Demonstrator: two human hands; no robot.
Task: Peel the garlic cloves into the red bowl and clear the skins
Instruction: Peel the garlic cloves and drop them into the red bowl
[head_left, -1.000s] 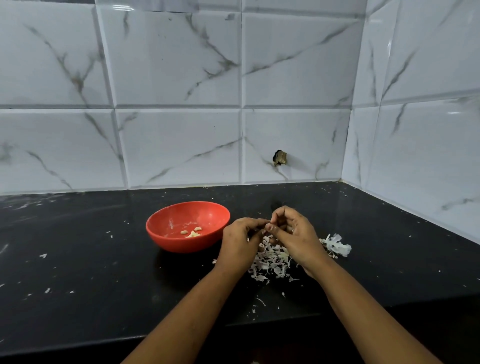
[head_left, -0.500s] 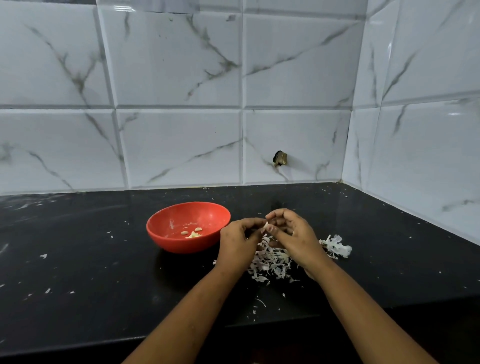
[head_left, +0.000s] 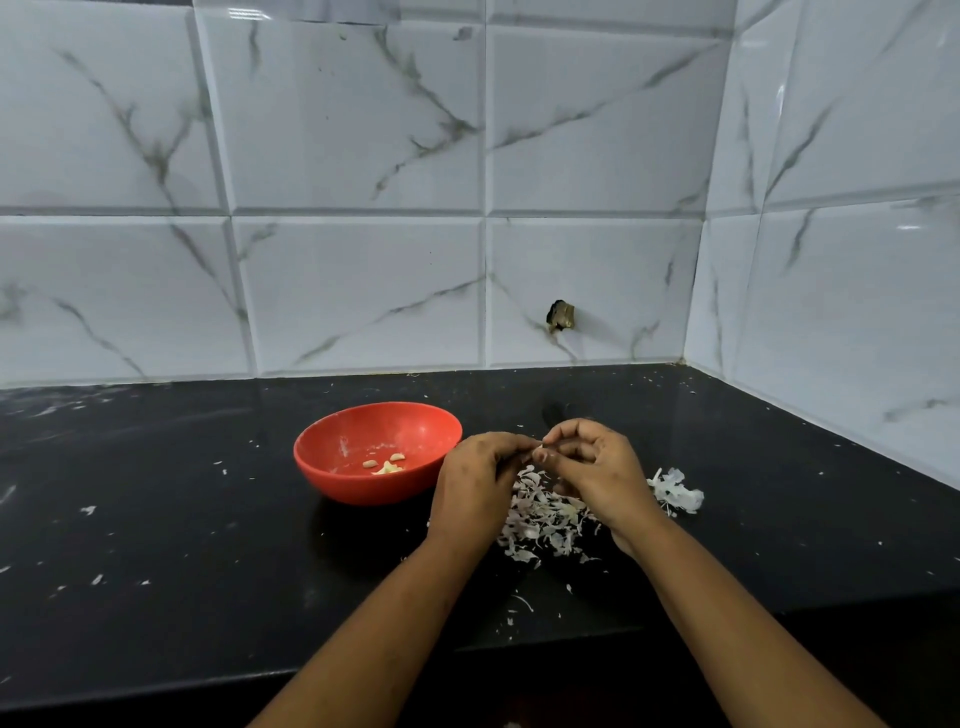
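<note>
Counter (head_left: 156, 519), left hand (head_left: 478, 480), right hand (head_left: 600, 470), clove (head_left: 542, 445): unchanged.

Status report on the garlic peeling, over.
Left hand and right hand both pinch a garlic clove over the skins pile. Red bowl holds few peeled cloves. Nothing blocks it.

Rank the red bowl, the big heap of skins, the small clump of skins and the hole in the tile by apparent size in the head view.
1. red bowl
2. big heap of skins, partly hidden
3. small clump of skins
4. hole in the tile, though farther back
</note>
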